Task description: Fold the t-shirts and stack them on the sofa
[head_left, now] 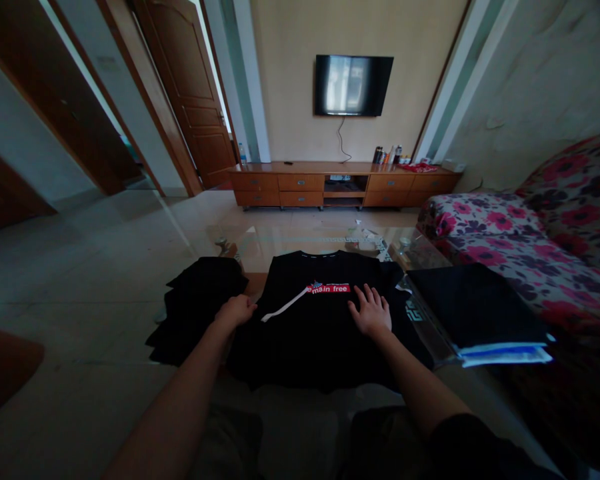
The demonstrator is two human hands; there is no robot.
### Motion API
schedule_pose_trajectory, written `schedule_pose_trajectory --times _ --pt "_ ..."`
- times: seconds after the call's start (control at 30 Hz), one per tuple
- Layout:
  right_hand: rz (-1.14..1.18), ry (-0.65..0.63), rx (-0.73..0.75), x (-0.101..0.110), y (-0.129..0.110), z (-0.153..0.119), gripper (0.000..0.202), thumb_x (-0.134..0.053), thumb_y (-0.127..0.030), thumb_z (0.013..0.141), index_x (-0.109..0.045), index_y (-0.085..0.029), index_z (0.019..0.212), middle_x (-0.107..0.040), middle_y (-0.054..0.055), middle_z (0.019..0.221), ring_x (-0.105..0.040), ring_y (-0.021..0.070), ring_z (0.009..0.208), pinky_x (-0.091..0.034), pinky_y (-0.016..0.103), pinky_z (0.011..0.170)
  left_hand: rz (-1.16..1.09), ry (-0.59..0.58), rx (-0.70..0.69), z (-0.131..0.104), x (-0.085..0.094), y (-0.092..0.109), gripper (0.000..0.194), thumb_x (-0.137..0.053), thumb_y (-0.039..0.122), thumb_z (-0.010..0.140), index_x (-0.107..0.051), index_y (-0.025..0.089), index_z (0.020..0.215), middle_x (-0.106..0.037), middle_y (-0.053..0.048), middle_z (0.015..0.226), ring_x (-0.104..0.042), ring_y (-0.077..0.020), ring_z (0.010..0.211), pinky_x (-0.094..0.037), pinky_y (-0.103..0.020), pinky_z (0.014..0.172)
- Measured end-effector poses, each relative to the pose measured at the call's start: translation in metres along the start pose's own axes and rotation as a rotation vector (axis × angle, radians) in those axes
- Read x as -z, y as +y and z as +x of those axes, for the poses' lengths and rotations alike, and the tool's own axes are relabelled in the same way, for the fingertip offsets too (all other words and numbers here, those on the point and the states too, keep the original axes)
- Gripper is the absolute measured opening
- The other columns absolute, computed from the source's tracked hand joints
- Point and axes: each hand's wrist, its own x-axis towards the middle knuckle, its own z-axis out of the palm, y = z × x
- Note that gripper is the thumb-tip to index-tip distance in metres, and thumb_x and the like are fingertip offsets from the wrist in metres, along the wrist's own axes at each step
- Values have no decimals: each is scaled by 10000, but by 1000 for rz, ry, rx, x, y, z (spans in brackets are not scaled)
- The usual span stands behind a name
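A black T-shirt point(300, 340) with a red-and-white printed label reading "main free" lies spread across the glass table, its neckline facing away from me. My left hand point(236, 311) is closed at the shirt's left edge, fingers pinched on the fabric. Flat on the chest, just right of the print, rests my right hand point(371, 310), its fingers spread. A white strip point(283, 308) runs slantwise from the print down to the left. Dark folded cloth point(205, 300) is piled beside my left hand.
Right of the shirt lies a flat black stack point(480, 303) with white and blue edges. The glass table point(300, 238) extends beyond the shirt. A floral sofa point(495, 227) borders the right side. Farther off are a wooden TV cabinet point(300, 181) and a wall-mounted television point(353, 85).
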Motion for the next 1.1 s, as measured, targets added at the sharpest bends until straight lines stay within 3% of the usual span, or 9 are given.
schedule_pose_trajectory --times 0.13,0.27,0.33,0.4,0.53,0.63,0.8,0.93,1.1 --pt "-3 -8 -10 0 -1 0 677 -275 -632 1016 -305 -329 1621 -187 15 1710 -120 265 1568 -99 495 1243 61 153 15 -10 -5 20 302 -601 326 856 -691 164 1094 -676 -232 1186 -645 -371 1138 -492 -444 941" --pt "-6 -17 -12 2 -1 0 682 -269 -631 1018 -292 -325 1627 -175 18 1713 -117 265 1569 -94 494 1243 48 362 -294 -15 -24 57 474 -464 316 957 -545 133 1386 -466 -222 1520 -422 -356 1429 -338 -481 1171" --pt "-3 -20 -13 3 -1 -1 681 -269 -629 1018 -290 -326 1628 -167 16 1715 -112 265 1571 -95 495 1243 40 360 -422 -12 -35 70 553 -447 370 978 -473 139 1480 -363 -172 1625 -302 -323 1516 -247 -453 1236" --pt "1 -32 -15 4 -2 -1 681 -276 -623 1018 -285 -324 1630 -158 14 1717 -105 266 1572 -95 494 1244 52 327 -436 -5 -43 75 630 -437 433 985 -405 139 1542 -298 -146 1669 -221 -302 1556 -193 -439 1259" --pt "34 -37 -4 5 -2 0 675 -321 -614 1011 -322 -315 1617 -188 21 1709 -122 272 1565 -110 488 1241 92 241 -404 10 -53 67 731 -394 558 986 -354 132 1579 -265 -150 1680 -189 -297 1570 -170 -441 1258" --pt "121 51 -20 11 3 7 597 -339 -559 1017 -463 -291 1536 -301 49 1659 -242 279 1513 -227 459 1204 110 225 -369 19 -53 53 762 -378 594 981 -324 150 1598 -220 -139 1695 -157 -294 1577 -147 -461 1258" --pt "239 320 -451 25 33 31 549 -321 -443 1013 -544 -174 1436 -429 203 1511 -411 393 1355 -384 539 1063 127 197 -278 26 -45 37 744 -424 581 958 -354 192 1589 -222 -123 1698 -161 -300 1575 -130 -494 1254" --pt "301 255 -639 26 58 48 611 -451 -431 948 -499 -76 1444 -487 283 1431 -468 435 1317 -454 551 1004 147 270 -303 26 -40 41 667 -434 514 969 -471 123 1508 -361 -178 1633 -277 -305 1536 -144 -447 1258" --pt "355 148 -575 27 78 59 494 -621 -337 835 -671 -65 1245 -672 273 1202 -626 403 1184 -490 493 1000 152 246 -480 24 -43 48 645 -345 522 1025 -366 209 1589 -268 -84 1690 -200 -262 1568 -147 -425 1262"
